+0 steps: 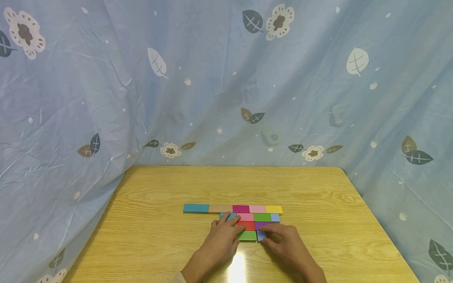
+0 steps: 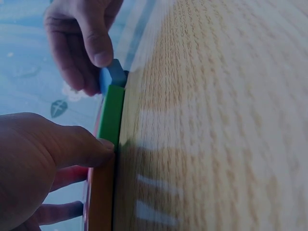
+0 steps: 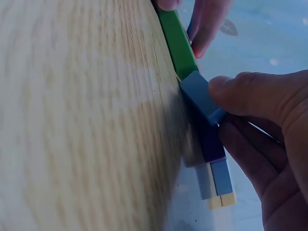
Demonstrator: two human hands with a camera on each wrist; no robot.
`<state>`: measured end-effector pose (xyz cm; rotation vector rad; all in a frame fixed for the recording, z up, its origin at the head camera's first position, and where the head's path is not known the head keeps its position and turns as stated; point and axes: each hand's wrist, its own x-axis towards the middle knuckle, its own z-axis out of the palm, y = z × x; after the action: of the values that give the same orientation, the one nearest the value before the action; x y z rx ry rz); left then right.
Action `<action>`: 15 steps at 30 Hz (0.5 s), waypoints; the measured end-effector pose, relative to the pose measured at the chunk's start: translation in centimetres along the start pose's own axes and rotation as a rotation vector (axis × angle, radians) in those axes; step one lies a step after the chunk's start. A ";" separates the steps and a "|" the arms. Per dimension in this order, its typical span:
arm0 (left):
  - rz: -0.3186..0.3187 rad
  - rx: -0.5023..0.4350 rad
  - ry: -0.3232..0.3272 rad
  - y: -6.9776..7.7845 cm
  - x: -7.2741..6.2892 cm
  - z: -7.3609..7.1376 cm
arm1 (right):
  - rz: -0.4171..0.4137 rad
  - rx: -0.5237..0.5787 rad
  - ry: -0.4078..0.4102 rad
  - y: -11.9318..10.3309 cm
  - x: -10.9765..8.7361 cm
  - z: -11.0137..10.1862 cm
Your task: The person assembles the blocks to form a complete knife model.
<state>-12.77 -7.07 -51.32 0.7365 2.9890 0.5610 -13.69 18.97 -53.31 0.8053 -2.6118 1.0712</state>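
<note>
My right hand point(image 1: 284, 239) pinches a small blue block point(image 3: 198, 96) between thumb and fingers. That block is tilted at the right end of a green block point(image 1: 247, 236) in the nearest row, in front of a purple block point(image 1: 262, 225). Across the left part of the rows, my left hand point(image 1: 220, 239) rests with its fingers spread on the blocks. Its thumb touches the nearest row where the green block meets an orange block point(image 2: 101, 197). A red block point(image 1: 246, 225) lies by its fingertips. The left ends of the front rows are hidden under this hand.
The farthest row holds a teal block point(image 1: 196, 208), a tan block point(image 1: 219, 209), a magenta block point(image 1: 241, 209), a pink block point(image 1: 257, 209) and a yellow block point(image 1: 274, 209). A light blue block point(image 1: 275, 217) ends the second row. A patterned curtain point(image 1: 212, 86) surrounds the wooden table point(image 1: 148, 236).
</note>
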 end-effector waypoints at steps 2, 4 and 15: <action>0.003 0.002 0.004 0.0 0.0 0.0 | -0.012 -0.015 -0.002 -0.1 0.1 0.0; 0.006 0.002 0.007 0.0 0.0 0.0 | -0.018 -0.022 -0.006 -0.2 0.2 0.1; 0.018 0.012 0.018 -0.1 0.0 0.0 | -0.064 -0.069 0.004 -0.4 0.4 0.2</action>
<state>-12.83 -7.10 -51.36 0.7648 3.0074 0.5532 -13.81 18.45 -53.02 0.8641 -2.5857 0.9599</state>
